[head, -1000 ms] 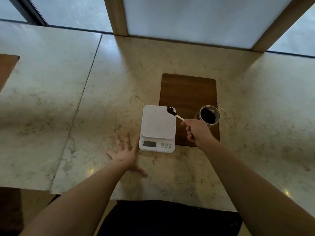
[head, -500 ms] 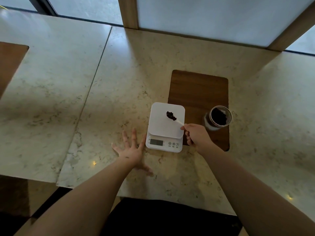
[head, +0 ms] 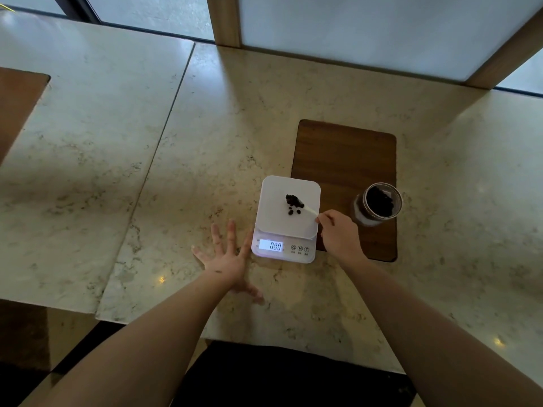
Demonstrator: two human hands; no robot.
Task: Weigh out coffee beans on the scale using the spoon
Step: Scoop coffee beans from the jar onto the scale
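Observation:
A white digital scale [head: 273, 212] sits on the marble counter with its display lit. Dark coffee beans [head: 293, 202] lie in a small heap on the scale's platform, a few of them loose beside the heap. My right hand [head: 338, 236] holds a white spoon [head: 311, 210] by its handle, the bowl tilted over the beans. My left hand [head: 226, 259] rests flat on the counter with fingers spread, just left of the scale. A glass jar [head: 379, 204] holding more beans stands upright to the right of the scale.
A brown wooden board [head: 343, 160] lies under the jar and behind the scale. The marble counter [head: 205, 142] has a seam running diagonally on the left. Wooden window posts [head: 224, 22] rise at the back edge. Another brown board [head: 17, 101] shows at far left.
The spoon has moved from the scale's far right edge to over its middle and tipped. Beans now lie on the platform. The display has lit up.

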